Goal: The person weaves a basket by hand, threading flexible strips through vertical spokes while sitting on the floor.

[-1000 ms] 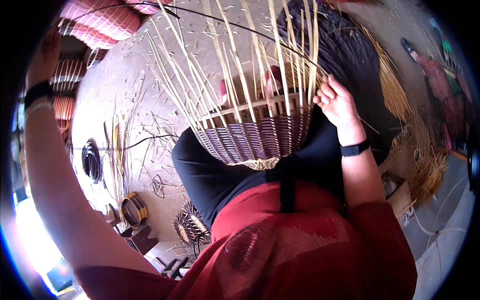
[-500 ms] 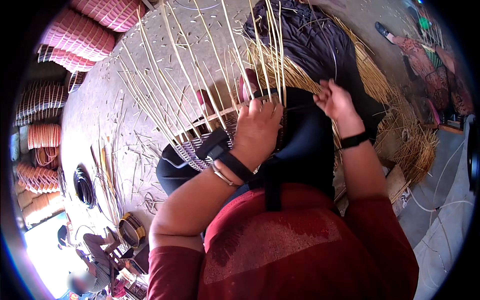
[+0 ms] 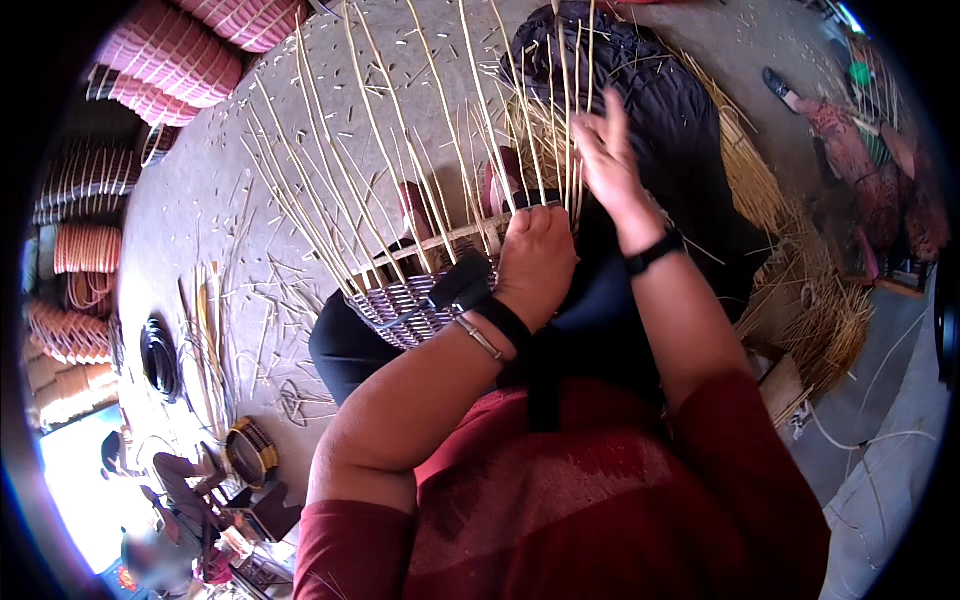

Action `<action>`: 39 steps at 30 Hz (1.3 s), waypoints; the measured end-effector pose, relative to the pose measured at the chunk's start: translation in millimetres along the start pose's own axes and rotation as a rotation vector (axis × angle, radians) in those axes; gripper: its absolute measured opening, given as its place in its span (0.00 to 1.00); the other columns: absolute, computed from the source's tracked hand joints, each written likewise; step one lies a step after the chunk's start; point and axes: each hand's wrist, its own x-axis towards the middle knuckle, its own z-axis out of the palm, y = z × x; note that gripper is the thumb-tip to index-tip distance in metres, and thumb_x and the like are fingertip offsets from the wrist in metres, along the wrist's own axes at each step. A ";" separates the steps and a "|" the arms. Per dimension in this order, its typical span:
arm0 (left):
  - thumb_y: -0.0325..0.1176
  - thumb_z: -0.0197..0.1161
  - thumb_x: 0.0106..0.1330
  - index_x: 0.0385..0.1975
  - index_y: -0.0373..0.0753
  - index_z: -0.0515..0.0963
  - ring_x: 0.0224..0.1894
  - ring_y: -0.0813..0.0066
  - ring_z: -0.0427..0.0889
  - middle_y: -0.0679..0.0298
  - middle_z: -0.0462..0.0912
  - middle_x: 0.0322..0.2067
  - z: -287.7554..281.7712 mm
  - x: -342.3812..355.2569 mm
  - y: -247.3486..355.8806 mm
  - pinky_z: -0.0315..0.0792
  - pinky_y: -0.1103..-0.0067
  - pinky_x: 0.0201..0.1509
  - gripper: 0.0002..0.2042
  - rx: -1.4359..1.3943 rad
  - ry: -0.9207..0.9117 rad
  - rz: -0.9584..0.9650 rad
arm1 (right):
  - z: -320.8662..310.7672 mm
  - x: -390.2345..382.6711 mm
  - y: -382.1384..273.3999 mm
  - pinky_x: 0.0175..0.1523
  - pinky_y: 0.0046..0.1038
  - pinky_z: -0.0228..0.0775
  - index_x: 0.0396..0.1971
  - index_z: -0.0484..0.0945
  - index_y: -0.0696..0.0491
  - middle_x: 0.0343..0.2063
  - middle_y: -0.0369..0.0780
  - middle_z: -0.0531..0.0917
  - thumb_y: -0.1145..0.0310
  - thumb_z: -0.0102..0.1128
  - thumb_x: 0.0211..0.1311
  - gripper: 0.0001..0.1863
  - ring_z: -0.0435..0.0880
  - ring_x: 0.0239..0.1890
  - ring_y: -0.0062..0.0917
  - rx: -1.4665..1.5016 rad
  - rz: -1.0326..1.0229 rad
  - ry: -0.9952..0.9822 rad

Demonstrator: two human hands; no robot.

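A half-woven basket (image 3: 390, 310) of dark weave, with long pale stakes (image 3: 360, 120) standing up from it, rests across my lap. My left hand (image 3: 535, 255) is closed over the right end of its rim, and my forearm lies in front of the basket, hiding part of the weave. Just above that, my right hand (image 3: 610, 150) is raised beside the rightmost stakes with its fingers apart; I see nothing held in it.
Pink stacked baskets (image 3: 175, 60) and a black coil (image 3: 158, 357) lie left. A dark cloth (image 3: 660, 120) covers straw bundles (image 3: 800, 320) at right. Another person (image 3: 850, 160) is beyond them, a second (image 3: 180, 500) at lower left. Loose cane pieces litter the floor.
My left hand has come from the far upper left onto the basket. My right hand has risen and opened. The dark strand stretched across the stakes earlier no longer shows there.
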 end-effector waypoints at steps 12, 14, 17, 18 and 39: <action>0.57 0.60 0.68 0.19 0.48 0.85 0.35 0.67 0.79 0.71 0.81 0.22 -60.9 -31.5 -53.7 0.61 0.63 0.49 0.23 -0.030 0.254 -0.317 | -18.8 -74.4 -162.7 0.23 0.20 0.51 0.49 0.79 0.58 0.16 0.25 0.60 0.59 0.51 0.78 0.17 0.57 0.17 0.11 0.718 0.278 -0.291; 0.55 0.65 0.66 0.15 0.45 0.83 0.29 0.65 0.78 0.68 0.79 0.18 -78.5 -66.3 -94.8 0.62 0.62 0.45 0.23 -0.288 0.452 -0.407 | 15.2 -104.8 -208.3 0.25 0.18 0.56 0.49 0.80 0.57 0.17 0.25 0.63 0.62 0.49 0.79 0.15 0.58 0.18 0.11 0.649 0.122 -0.612; 0.54 0.64 0.67 0.16 0.44 0.83 0.31 0.65 0.77 0.66 0.79 0.19 -51.4 -128.0 -135.9 0.61 0.64 0.49 0.22 -0.632 0.284 -0.721 | 41.7 -119.4 -197.4 0.24 0.17 0.56 0.47 0.79 0.57 0.17 0.25 0.65 0.65 0.48 0.79 0.13 0.58 0.17 0.12 0.583 0.152 -0.762; 0.53 0.65 0.67 0.19 0.44 0.84 0.34 0.64 0.78 0.66 0.79 0.20 -70.1 -121.6 -108.4 0.60 0.65 0.51 0.21 -0.564 0.369 -0.717 | 33.5 -102.8 -165.3 0.23 0.18 0.55 0.45 0.78 0.57 0.16 0.25 0.63 0.65 0.47 0.80 0.13 0.56 0.16 0.12 0.576 0.276 -0.666; 0.53 0.69 0.60 0.60 0.51 0.77 0.63 0.47 0.68 0.46 0.70 0.59 -60.1 -130.2 -33.5 0.60 0.54 0.65 0.29 -0.140 0.492 -0.376 | 92.3 -70.2 -154.0 0.45 0.26 0.81 0.76 0.54 0.48 0.63 0.52 0.71 0.80 0.56 0.69 0.38 0.87 0.44 0.26 -0.074 -0.222 -0.488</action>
